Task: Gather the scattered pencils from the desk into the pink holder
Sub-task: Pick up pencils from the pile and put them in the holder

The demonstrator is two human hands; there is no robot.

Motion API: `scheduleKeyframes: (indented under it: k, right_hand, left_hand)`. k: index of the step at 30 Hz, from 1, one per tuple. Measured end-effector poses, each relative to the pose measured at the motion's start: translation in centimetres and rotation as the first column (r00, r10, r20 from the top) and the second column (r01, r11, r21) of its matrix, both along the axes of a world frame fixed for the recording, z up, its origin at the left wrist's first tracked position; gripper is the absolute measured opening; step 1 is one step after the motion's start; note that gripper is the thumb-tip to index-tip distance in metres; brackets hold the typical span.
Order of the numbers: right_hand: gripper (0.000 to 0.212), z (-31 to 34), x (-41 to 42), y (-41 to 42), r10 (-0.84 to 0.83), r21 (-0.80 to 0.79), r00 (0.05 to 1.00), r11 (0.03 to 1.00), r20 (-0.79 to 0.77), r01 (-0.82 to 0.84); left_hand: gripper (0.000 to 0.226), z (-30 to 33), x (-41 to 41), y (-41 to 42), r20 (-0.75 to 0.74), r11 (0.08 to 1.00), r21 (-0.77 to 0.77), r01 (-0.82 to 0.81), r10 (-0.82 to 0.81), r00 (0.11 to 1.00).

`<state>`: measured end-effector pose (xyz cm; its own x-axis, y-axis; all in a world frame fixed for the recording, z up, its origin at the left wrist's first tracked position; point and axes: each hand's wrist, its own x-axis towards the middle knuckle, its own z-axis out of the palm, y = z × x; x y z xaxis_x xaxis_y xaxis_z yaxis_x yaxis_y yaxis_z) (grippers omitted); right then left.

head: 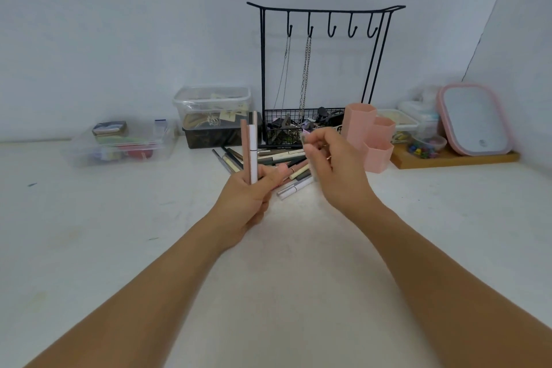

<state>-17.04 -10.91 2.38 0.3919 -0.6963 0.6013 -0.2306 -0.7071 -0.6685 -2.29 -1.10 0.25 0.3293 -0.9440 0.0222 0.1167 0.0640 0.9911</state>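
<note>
Above the white desk point(89, 248), both bare forearms reach forward from the bottom corners of the view. The left hand point(249, 197) is curled round two slim pencils held upright side by side: a dusty-pink pencil point(245, 149) and a white pencil point(253, 152), their upper ends rising clear of the fingers. The right hand point(331, 170) hangs just right of it, lifted off the desk, with fingertips bent towards the thumb around a small pale, blurred object point(304, 138); it may be the tip of another pencil, though the blur makes this hard to settle, so whether those fingers truly grip anything cannot be told.

Behind and between the two hands, the loose heap of scattered pencils point(286, 164) in cream, dark green, pink and white lies flat on the desk, crossing one another. Just right of the heap stands the pink plastic holder of three hexagonal tubes point(370, 134), stepped in height, the shortest tube nearest the viewer.

At the back wall stands a black wire rack with hooks and a basket base point(322, 69), two chains hanging from its left hooks. Left of it sit stacked clear plastic boxes point(212, 110), and farther left a low clear tub of coloured items point(122, 143). On the far right, a pink-rimmed mirror point(475, 119) leans on a wooden tray point(454, 158).
</note>
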Motion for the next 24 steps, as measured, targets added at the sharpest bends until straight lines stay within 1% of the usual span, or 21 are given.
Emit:
scheduleKeyframes:
  k: [1,2,3,4,5,6,7,9,11,13,14,15,16,17,18,19,20,24]
  right_hand:
    - [0.011,0.5,0.6,0.8,0.066,0.133,0.991,0.988,0.116,-0.082]
    - [0.014,0.7,1.1,1.4,0.125,0.261,0.968,0.948,0.216,-0.181]
    - [0.017,0.9,1.4,1.9,0.166,0.351,0.943,0.898,0.29,-0.266]
    - [0.02,0.9,1.7,2.2,0.188,0.4,0.926,0.86,0.328,-0.317]
    - [0.021,0.8,1.8,2.4,0.2,0.428,0.916,0.836,0.347,-0.344]
    - [0.022,0.8,2.0,2.5,0.21,0.446,0.908,0.816,0.361,-0.366]
    - [0.022,0.7,2.2,2.5,0.221,0.46,0.9,0.799,0.375,-0.388]
    - [0.019,0.4,2.4,2.5,0.244,0.484,0.886,0.764,0.395,-0.427]
    - [0.017,0.1,2.5,2.3,0.273,0.494,0.878,0.743,0.393,-0.452]
    - [0.017,-0.1,2.2,1.6,0.255,0.495,0.891,0.757,0.377,-0.426]
    - [0.015,-0.2,1.8,1.0,0.207,0.482,0.915,0.797,0.347,-0.363]
    - [0.014,-0.4,1.3,0.1,0.118,0.437,0.953,0.868,0.277,-0.235]
    - [0.016,-0.8,0.5,-0.9,-0.01,0.348,0.987,0.936,0.162,-0.048]
    - [0.021,-1.3,-0.5,-2.1,-0.144,0.233,0.989,0.963,0.02,0.136]
    - [0.027,-2.0,-1.4,-3.2,-0.249,0.136,0.961,0.955,-0.118,0.264]
    - [0.033,-2.6,-2.1,-4.1,-0.3,0.084,0.927,0.942,-0.227,0.325]
    - [0.038,-3.2,-2.6,-4.7,-0.308,0.067,0.904,0.938,-0.298,0.341]
    - [0.047,-3.8,-2.3,-5.4,-0.271,0.024,0.875,0.952,-0.401,0.306]
  left_hand:
    - [0.031,0.1,-0.1,0.2,0.025,1.0,-0.017,0.023,-0.022,0.999]
    - [0.031,-0.1,-0.1,0.2,0.05,0.998,-0.034,0.049,-0.048,0.998]
    - [0.031,-0.1,-0.1,0.2,0.069,0.996,-0.049,0.07,-0.066,0.995]
    - [0.027,-0.3,-0.1,0.1,0.089,0.993,-0.075,0.086,-0.08,0.993]
    - [0.021,-0.3,-0.1,0.1,0.111,0.991,-0.094,0.098,-0.088,0.99]
    - [0.022,-0.5,0.0,0.0,0.157,0.989,-0.1,0.107,-0.091,0.983]
    - [0.027,-0.6,0.0,0.0,0.202,0.991,-0.082,0.105,-0.087,0.976]
    - [0.02,-0.5,-0.2,0.2,0.246,0.997,-0.038,0.074,-0.062,0.967]
    - [0.018,-0.5,-0.1,0.0,0.204,0.999,0.027,0.035,-0.04,0.978]
    - [0.019,-0.4,-0.1,0.0,0.161,0.998,0.062,0.029,-0.039,0.986]
    - [0.022,-0.4,0.0,0.0,0.161,0.998,0.064,0.027,-0.037,0.986]
    - [0.025,-0.4,0.0,0.0,0.155,0.998,0.066,0.021,-0.031,0.987]
    - [0.027,-0.4,0.1,-0.1,0.15,0.998,0.06,0.013,-0.022,0.988]
    - [0.028,-0.3,0.1,-0.1,0.136,0.998,0.056,-0.001,-0.007,0.991]
    - [0.028,-0.3,0.2,-0.1,0.118,0.999,0.05,-0.013,0.007,0.993]
    - [0.027,-0.3,0.2,-0.1,0.102,0.998,0.052,-0.029,0.024,0.995]
    - [0.027,-0.3,0.2,-0.2,0.096,0.998,0.054,-0.043,0.038,0.995]
    - [0.025,-0.2,0.0,-0.2,0.138,0.997,0.066,-0.045,0.035,0.99]
